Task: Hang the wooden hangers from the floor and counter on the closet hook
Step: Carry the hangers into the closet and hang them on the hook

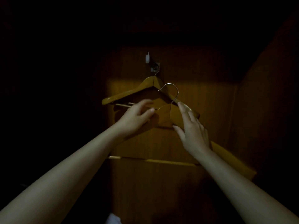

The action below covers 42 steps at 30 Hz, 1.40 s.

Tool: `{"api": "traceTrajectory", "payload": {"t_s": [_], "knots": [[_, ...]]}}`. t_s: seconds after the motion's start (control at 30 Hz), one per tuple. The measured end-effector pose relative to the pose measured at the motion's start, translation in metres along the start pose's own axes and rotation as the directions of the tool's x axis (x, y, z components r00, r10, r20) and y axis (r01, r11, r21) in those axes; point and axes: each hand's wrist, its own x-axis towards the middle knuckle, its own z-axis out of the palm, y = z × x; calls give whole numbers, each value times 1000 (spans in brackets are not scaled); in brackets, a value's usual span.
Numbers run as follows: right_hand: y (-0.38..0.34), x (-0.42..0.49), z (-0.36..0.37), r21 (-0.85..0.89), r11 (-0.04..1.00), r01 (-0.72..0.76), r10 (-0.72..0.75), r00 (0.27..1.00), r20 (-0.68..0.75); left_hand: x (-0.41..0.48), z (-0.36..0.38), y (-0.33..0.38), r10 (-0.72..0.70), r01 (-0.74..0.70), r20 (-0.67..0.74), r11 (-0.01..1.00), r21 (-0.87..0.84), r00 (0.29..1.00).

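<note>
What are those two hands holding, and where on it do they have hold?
A wooden hanger. The left hand grips its left arm and the right hand pinches its right arm, both close to the middle.

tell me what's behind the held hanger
A second wooden hanger on the closet hook, against the wooden panel. The held hanger and left hand hide part of its bar.

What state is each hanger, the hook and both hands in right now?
closet hook: carrying one hanger.
hung hanger: hanging from the closet hook.
held hanger: in both hands, its metal hook free, not yet hung.
left hand: grips the held hanger.
right hand: pinches the held hanger.
</note>
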Motion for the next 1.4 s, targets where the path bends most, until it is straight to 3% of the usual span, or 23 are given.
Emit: {"api": "traceTrajectory", "payload": {"t_s": [0.1, 0.3, 0.6, 0.77, 0.83, 0.93, 1.1, 1.23, 1.4], "knots": [[4, 15, 8, -57, 998, 21, -20, 1000, 12, 39, -5, 17, 67, -79, -143, 994, -74, 987], [9, 34, 26, -158, 987, 31, -25, 999, 41, 88, -2, -4, 70, -72, -218, 997, 3, 973], [17, 60, 45, -157, 987, -39, 42, 999, 18, 125, 6, -31, 114, -128, -253, 991, -36, 961], [19, 100, 47, -116, 987, -113, 113, 994, -2, 133, 4, -57, 48, -41, -164, 998, 47, 985], [16, 120, 49, -87, 987, -137, 136, 991, -19, 138, 3, -66, 48, -28, -93, 979, 204, 994], [11, 152, 52, -54, 986, -157, 156, 988, -15, 152, -5, -73, 143, -106, -33, 850, 516, 989], [16, 192, 57, 12, 977, -215, 215, 976, -35, 183, -35, -91, 237, -159, -17, 703, 694, 971], [15, 217, 61, -18, 975, -223, 222, 974, -38, 205, -47, -101, 273, -194, -1, 688, 699, 962], [11, 238, 76, -126, 960, -249, 258, 965, 54, 221, -52, -122, 97, -87, 20, 766, 637, 995]]}}
